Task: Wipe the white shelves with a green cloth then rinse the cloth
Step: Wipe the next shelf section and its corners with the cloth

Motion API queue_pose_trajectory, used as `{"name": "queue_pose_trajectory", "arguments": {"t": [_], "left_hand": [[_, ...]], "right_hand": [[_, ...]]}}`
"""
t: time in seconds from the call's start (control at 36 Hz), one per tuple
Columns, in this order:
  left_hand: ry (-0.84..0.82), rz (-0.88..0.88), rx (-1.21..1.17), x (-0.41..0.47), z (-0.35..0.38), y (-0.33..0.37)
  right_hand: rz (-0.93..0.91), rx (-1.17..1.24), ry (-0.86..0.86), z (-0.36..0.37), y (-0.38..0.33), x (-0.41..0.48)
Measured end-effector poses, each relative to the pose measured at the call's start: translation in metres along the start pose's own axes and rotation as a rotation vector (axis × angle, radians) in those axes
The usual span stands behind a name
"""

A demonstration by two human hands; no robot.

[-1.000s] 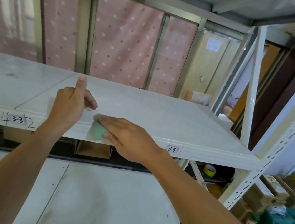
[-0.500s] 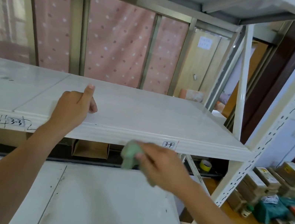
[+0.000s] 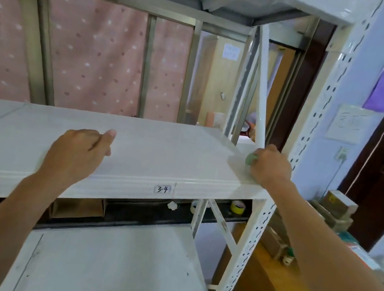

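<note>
The white shelf (image 3: 164, 151) labelled 3-4 runs across the middle of the head view. My right hand (image 3: 271, 167) presses a bunched green cloth (image 3: 250, 159) onto the shelf's right end, beside the slanted white brace; only a small edge of the cloth shows past my fingers. My left hand (image 3: 78, 151) rests on the shelf near its front edge, fingers loosely curled, thumb pointing away, holding nothing. A second white shelf (image 3: 114, 267) lies below.
A perforated white upright (image 3: 243, 255) and a diagonal brace (image 3: 262, 93) frame the right end. Tape rolls (image 3: 237, 207) and a cardboard box (image 3: 78, 209) sit behind the lower shelf. Stacked boxes (image 3: 338, 208) crowd a wooden surface to the right. Pink curtains hang behind.
My right hand carried the cloth from the shelf's front edge, down past it, then rightward to the shelf's right end. The view turned right; my left hand stayed on the shelf.
</note>
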State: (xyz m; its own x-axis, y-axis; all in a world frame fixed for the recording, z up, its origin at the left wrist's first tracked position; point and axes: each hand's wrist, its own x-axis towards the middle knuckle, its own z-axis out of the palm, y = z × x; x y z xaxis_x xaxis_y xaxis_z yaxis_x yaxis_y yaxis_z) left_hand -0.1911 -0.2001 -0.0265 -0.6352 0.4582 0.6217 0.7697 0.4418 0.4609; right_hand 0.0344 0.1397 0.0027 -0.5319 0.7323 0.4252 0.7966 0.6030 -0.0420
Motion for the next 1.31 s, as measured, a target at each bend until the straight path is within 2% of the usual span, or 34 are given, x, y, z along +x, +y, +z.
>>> {"name": "queue_pose_trajectory", "arguments": {"t": [0.14, 0.22, 0.33, 0.44, 0.64, 0.75, 0.86, 1.03, 1.17, 1.31], "left_hand": [[0.004, -0.011, -0.010, 0.009, 0.022, 0.027], [0.005, -0.006, 0.001, 0.012, 0.035, 0.039], [-0.018, -0.027, 0.016, 0.007, 0.048, 0.043], [0.005, -0.018, 0.050, 0.003, 0.044, 0.037], [0.113, -0.088, 0.048, -0.010, -0.004, -0.004], [0.168, -0.087, 0.082, -0.026, -0.036, -0.038], [0.200, -0.078, 0.227, -0.038, -0.068, -0.087], [0.332, 0.016, 0.401, -0.062, -0.108, -0.147], [0.363, 0.039, 0.450, -0.076, -0.130, -0.180], [0.409, 0.154, 0.447, -0.091, -0.146, -0.205]], "right_hand": [[-0.160, -0.099, -0.250, -0.009, 0.002, 0.007], [-0.165, -0.082, -0.341, -0.015, 0.008, 0.016], [-0.241, -0.270, -0.271, -0.007, 0.008, 0.015], [-0.300, -0.331, -0.169, -0.004, 0.010, 0.015], [-0.393, -0.236, -0.216, 0.004, 0.013, 0.012], [-0.360, -0.144, -0.175, 0.012, 0.001, 0.001], [-0.392, -0.087, -0.131, 0.013, -0.046, -0.018], [-0.477, 0.078, -0.003, 0.006, -0.169, -0.072], [-0.619, 0.167, 0.146, 0.001, -0.278, -0.128], [-0.708, 0.176, 0.159, -0.012, -0.356, -0.159]]}}
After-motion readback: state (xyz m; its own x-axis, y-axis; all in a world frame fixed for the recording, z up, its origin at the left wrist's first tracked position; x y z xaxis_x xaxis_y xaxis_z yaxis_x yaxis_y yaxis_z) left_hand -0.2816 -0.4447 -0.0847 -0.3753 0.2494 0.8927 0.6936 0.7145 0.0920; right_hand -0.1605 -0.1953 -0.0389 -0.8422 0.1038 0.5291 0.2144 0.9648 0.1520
